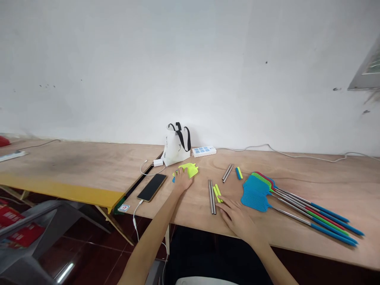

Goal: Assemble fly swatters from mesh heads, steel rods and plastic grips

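Note:
My left hand [182, 182] rests on a small stack of fly swatter heads, its fingers slightly apart. A yellow-green swatter head [192, 170] shows past the fingertips, and a bit of blue shows at the left under the hand. My right hand [237, 219] lies low over the table with fingers spread, fingertips at the near end of two yellow-green handle grips [217, 192]. Beside these grips lie metal tubes [211, 198]. Farther back are more metal tubes [228, 173] and a blue and yellow grip pair [239, 173].
Several whole fly swatters [257, 194] in blue, green and red lie to the right. A phone [152, 187] with a cable lies at the left. Behind stand a white bag [173, 148] and a power strip [204, 151] by the wall. A grey chair [44, 233] is lower left.

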A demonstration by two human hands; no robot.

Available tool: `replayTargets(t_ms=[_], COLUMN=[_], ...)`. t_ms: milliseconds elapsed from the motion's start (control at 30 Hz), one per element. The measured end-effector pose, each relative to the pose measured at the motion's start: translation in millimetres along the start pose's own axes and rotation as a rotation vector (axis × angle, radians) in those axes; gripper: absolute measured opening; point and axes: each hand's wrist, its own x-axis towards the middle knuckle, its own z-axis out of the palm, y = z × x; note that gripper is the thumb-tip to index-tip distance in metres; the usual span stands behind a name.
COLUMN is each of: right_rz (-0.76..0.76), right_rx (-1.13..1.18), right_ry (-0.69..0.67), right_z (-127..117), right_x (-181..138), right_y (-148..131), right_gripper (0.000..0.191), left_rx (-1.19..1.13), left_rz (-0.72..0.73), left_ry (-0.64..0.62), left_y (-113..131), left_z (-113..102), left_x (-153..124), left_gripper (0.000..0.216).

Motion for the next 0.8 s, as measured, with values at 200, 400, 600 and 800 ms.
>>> replayTargets(t_ms=[200,400,600,800], right_rz=[0.012,0.016,0.014,0.0], right_rx=[-0.004,0.015,0.006,-0.01], right_ry=[-0.029,-0.025,-0.015,-0.013], right_z=[3.3,2.4,1.1,3.8], right_x=[-0.8,-1.1,-0.7,-1.9], right_y=[2.7,2.5,1.4,6.3], right_gripper=[0.035,0.035,0.036,0.036], left_rx=[-0.036,-0.07,-0.11,-0.178], left_rz=[0.049,0.115,0.152,0.155], left_ry=[-0.013,-0.029,-0.02,0.018], left_y=[-2.2,-2.4,2.6,6.7], left_z=[-1.5,-8.6,-14.8,-26.3], left_x=[1.3,0.1,-2.2,-9.3], left_gripper=[0.044,0.051,0.058,0.066])
